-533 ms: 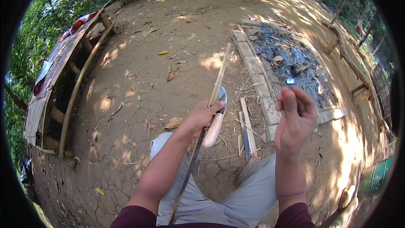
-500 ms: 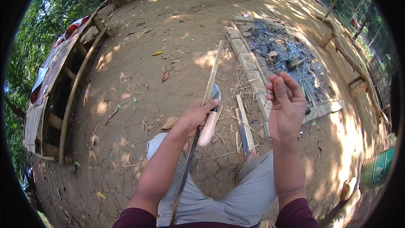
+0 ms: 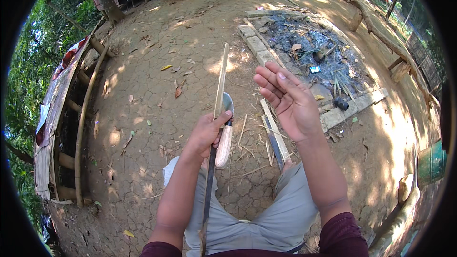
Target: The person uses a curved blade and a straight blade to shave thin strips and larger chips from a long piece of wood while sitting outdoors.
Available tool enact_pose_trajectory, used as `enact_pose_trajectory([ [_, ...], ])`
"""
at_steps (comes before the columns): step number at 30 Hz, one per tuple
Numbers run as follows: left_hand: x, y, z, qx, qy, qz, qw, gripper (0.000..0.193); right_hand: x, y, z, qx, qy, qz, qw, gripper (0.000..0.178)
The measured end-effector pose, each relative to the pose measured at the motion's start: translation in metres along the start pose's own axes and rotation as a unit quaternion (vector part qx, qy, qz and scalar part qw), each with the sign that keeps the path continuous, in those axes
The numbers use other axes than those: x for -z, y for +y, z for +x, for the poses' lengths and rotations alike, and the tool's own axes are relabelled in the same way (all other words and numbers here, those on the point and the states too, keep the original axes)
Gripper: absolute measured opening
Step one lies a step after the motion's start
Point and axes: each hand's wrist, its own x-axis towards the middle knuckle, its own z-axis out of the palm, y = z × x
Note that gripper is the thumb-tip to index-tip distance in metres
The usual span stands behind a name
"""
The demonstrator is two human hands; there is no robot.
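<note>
In front of my knees, my left hand (image 3: pixel 203 132) is closed around a long, narrow strip of split wood or bamboo (image 3: pixel 222 74). The strip is pale above the hand and dark below, and its lower end runs down to my lap. The same hand keeps a knife against the strip, its wooden handle (image 3: pixel 223 148) pointing down and its short curved blade (image 3: pixel 228 102) up, partly behind the strip. To the right my right hand (image 3: pixel 296 104) is raised, palm showing, fingers stretched out and nothing visible in it. More split strips (image 3: pixel 277 135) lie on the ground by my right foot.
A fire pit edged with blocks (image 3: pixel 257 45) holds ash and charred bits, ahead to the right. At the left stands a low bamboo bench (image 3: pixel 58 109). A log rail (image 3: pixel 381 38) and a green drum (image 3: pixel 432 162) are at the right. People sit far back.
My right hand has uncurled its fingers and moved left, nearer the strip. My left hand keeps its hold on the strip and knife. The whole view has shifted slightly.
</note>
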Motion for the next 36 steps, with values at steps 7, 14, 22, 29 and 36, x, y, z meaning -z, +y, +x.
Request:
enact_pose_trajectory([
  [7,-0.002,0.001,0.000,-0.006,0.003,-0.002,1.000,0.028,-0.007,0.005,-0.005,0.003,0.046,-0.142,0.989,0.031],
  [14,-0.001,-0.003,0.001,0.004,-0.001,-0.017,1.000,0.028,0.023,0.071,-0.021,0.002,0.020,-0.496,0.868,0.049],
  [22,-0.011,-0.008,0.008,-0.006,-0.019,0.053,0.998,0.032,0.022,0.086,-0.028,-0.224,-0.067,-0.289,0.929,0.057],
  [29,-0.010,-0.003,-0.001,-0.011,-0.032,-0.049,0.998,0.021,0.076,0.044,-0.009,-0.255,0.198,-0.161,0.933,0.056],
  [36,-0.019,0.007,-0.001,-0.017,-0.083,-0.063,0.994,0.021,0.059,0.042,-0.020,-0.036,0.052,-0.569,0.820,0.046],
])
